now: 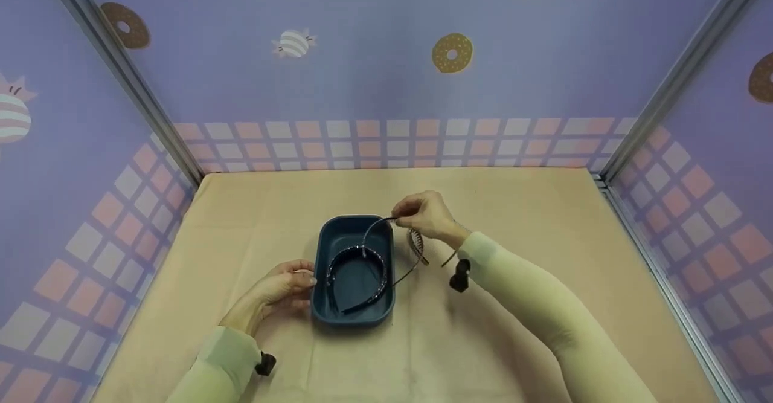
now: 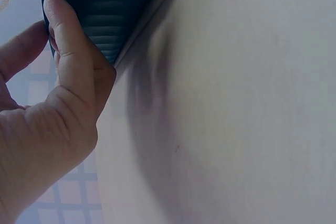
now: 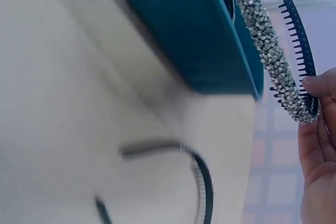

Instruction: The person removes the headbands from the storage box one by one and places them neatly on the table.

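Note:
My right hand (image 1: 427, 214) pinches a headband (image 3: 265, 43) between thumb and fingers, over the right side of a dark blue rectangular bin (image 1: 353, 321). This headband is thickly covered in glittery stones and has comb teeth along its inner side. Inside the bin lies another dark headband (image 1: 369, 300) with shiny dots. At the bin's left side, my left hand (image 1: 284, 285) grips the rim and outer wall; the ribbed wall shows close up in the left wrist view. A further headband (image 3: 206, 182) with teeth lies on the table under my right hand, partly hidden in the head view.
The bin stands on a table with a beige cloth (image 1: 259, 209). Purple walls (image 1: 374, 83) with donut and candy pictures enclose the back and both sides. Metal posts (image 1: 676, 70) stand in the corners. A small black device hangs at each wrist.

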Available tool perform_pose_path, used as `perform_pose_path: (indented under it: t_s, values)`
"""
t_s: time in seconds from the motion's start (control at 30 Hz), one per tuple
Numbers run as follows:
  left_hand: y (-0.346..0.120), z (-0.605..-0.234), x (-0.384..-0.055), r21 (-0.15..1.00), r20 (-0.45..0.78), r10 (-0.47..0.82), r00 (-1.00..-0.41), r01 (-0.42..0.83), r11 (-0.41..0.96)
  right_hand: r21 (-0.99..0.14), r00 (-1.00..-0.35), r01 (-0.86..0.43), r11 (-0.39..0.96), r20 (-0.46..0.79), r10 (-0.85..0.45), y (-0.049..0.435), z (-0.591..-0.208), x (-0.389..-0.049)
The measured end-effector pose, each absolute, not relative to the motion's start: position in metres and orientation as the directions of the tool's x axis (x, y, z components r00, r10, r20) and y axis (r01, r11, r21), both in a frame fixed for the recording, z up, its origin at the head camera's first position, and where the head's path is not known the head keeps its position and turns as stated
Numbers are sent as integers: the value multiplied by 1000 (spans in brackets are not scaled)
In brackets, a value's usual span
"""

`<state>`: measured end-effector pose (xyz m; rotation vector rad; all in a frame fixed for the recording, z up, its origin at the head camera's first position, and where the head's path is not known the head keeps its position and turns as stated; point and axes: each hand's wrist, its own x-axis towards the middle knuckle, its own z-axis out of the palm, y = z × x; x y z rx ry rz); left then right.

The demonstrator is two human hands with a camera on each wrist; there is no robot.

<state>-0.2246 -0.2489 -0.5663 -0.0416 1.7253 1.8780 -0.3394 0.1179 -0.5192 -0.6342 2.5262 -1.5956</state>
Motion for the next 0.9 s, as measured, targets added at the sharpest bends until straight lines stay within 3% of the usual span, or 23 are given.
perform_pose_path:
  t_s: [0.4,0.9]
  values:
    - [-247,-567,-223,897,-411,364,-836,-442,-3,-864,-951,-248,437,130,-281,213,-517,-354]
    - [-249,-566,-224,887,-429,359,-829,-461,-5,-810,-971,-127,573,-18,-239,296,-543,-367]
